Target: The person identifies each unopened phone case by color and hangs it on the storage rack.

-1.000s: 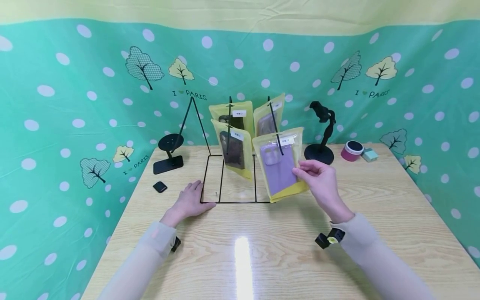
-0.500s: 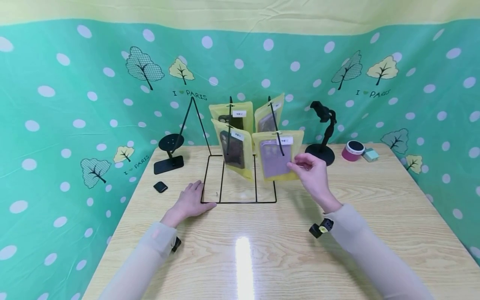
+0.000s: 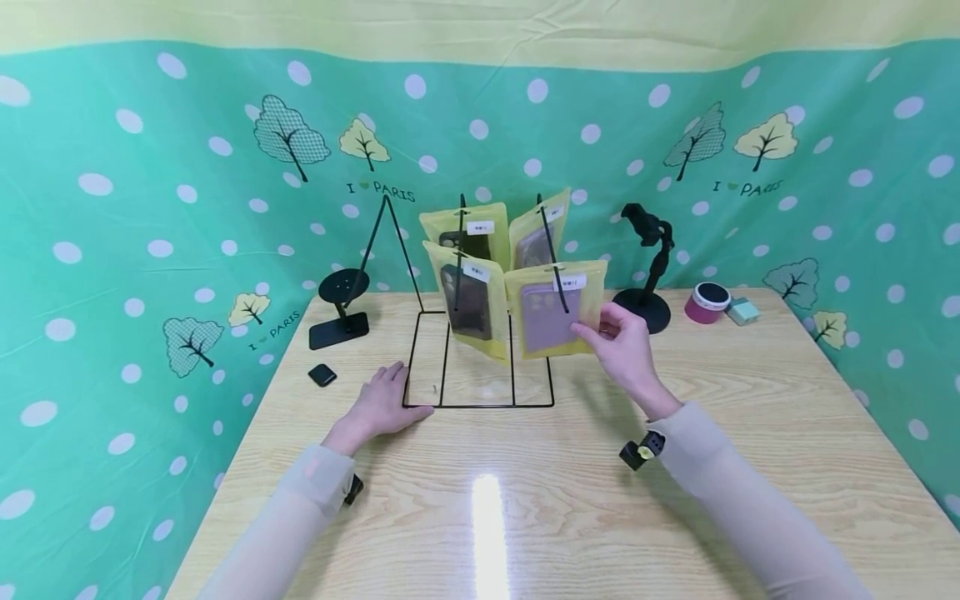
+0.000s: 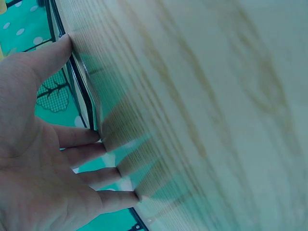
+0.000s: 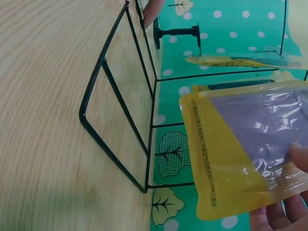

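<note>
My right hand point(image 3: 626, 346) pinches the right edge of a yellow pouch point(image 5: 216, 168) between thumb and fingers. A purple phone case point(image 3: 550, 321) shows through its clear front. This pouch hangs by its top from the right-hand arm of a black wire display rack point(image 3: 480, 406). My left hand point(image 3: 382, 402) rests on the table at the rack's front left corner, thumb along the base wire. In the left wrist view its fingers point(image 4: 98, 179) are spread and fairly straight, tips on the tabletop. Another pouch with a dark phone case point(image 3: 467, 302) hangs left of the purple one.
Two more pouches hang behind, one with a black case point(image 3: 474, 243), one with a greyish case point(image 3: 534, 247). Left stand a black phone stand point(image 3: 339, 321) and a small black square point(image 3: 322, 375). Right are a black stand point(image 3: 645, 292), a pink jar point(image 3: 707, 304) and a mint box point(image 3: 742, 312).
My right hand has moved left and slightly up, and the purple case's pouch has swung with it, its bottom edge now higher and further back. The left hand has stayed put.
</note>
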The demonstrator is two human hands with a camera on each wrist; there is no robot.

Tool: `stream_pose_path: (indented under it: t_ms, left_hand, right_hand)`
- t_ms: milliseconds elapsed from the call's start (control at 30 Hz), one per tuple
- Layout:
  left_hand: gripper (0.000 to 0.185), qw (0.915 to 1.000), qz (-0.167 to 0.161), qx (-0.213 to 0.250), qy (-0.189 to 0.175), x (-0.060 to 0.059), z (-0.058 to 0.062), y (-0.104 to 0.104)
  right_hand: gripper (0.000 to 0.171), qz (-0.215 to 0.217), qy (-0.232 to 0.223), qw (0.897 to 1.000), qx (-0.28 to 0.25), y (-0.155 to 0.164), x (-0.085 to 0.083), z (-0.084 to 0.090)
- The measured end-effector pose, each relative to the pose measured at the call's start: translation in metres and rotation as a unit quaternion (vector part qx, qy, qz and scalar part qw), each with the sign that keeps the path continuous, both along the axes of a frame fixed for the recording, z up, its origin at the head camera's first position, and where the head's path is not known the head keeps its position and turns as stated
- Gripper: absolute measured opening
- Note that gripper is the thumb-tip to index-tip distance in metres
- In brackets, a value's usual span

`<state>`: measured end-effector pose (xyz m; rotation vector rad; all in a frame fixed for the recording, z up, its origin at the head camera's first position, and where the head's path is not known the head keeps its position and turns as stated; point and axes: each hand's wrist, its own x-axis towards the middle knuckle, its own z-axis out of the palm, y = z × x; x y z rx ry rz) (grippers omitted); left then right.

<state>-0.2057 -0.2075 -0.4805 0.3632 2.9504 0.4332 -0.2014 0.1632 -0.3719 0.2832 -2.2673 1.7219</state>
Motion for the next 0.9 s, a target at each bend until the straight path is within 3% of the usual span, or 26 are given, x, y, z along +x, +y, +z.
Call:
stream_pose_path:
  t_ms: [333,433,600,900]
  left_hand:
    - [0.093,1.0,-0.006,0.003,0.006,-0.001,-0.001,-0.005]
    - [0.093,0.9999,-0.007,0.003,0.006,0.0,-0.002,-0.005]
    - [0.092,0.9999,-0.01,0.002,0.014,0.0,-0.002,-0.005]
    - [0.093,0.9997,-0.02,-0.006,0.015,0.001,0.003,-0.007]
  right_hand:
    - [0.026,-0.007,0.001,1.0,0.022,0.007,0.001,-0.008]
    - [0.027,-0.013,0.001,0.999,0.035,0.013,-0.003,-0.02]
    - [0.028,-0.013,0.014,0.996,0.088,0.028,-0.014,-0.043]
    - [0.03,-0.006,0.018,0.982,0.187,0.056,-0.009,-0.051]
